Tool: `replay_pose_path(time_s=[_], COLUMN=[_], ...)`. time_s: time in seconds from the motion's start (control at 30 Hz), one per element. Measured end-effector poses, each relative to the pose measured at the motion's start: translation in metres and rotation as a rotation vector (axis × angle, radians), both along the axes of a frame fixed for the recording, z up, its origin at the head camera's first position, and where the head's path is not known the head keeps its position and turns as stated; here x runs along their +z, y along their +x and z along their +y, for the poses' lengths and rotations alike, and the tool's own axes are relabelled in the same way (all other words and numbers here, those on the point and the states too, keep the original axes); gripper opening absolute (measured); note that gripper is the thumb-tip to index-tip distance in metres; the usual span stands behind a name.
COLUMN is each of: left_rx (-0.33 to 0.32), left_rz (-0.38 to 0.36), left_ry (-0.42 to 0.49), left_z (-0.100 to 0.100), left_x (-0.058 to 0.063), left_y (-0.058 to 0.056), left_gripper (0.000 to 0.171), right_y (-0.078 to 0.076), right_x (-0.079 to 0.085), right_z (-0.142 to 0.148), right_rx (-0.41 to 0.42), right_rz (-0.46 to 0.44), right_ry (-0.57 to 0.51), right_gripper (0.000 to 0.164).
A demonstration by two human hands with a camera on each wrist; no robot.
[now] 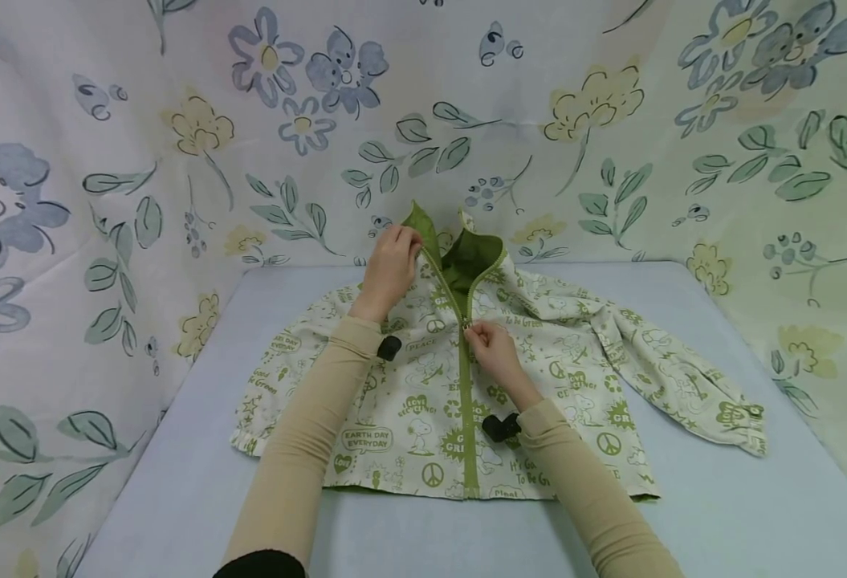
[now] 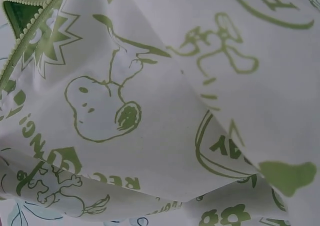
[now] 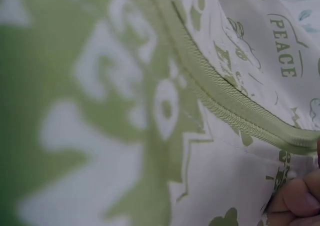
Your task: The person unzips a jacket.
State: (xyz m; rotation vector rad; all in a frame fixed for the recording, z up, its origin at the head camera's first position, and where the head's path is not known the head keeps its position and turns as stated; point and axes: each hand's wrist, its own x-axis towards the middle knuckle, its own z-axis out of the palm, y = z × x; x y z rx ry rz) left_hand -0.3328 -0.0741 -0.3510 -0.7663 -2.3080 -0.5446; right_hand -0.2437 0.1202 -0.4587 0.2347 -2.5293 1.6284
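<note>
A white jacket with green print lies front up, its green zipper closed from the hem to the upper chest. Above that, the collar stands parted and shows the green lining. My left hand grips the collar edge on the left side. With finger and thumb, my right hand pinches the zipper slider where the two sides part; the fingers cover most of it. The left wrist view holds only printed jacket cloth and some zipper teeth. In the right wrist view, fingertips show beside the closed zipper.
The jacket lies on a pale table. One sleeve stretches out to the right, the other lies at the left, partly behind my left arm. A flowered curtain hangs behind and at both sides.
</note>
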Motion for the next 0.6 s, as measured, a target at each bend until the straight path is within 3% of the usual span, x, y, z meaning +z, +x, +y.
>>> replay_pose_path(time_s=[0.6], left_rx=[0.017], left_rz=[-0.027], left_ry=[0.008], left_z=[0.000], left_x=[0.000], left_y=[-0.002], left_gripper=[0.013], right_y=[0.016], right_x=[-0.011], right_z=[0.003], right_rx=[0.027], right_rz=[-0.021], right_ry=[0.009], right_gripper=[0.016])
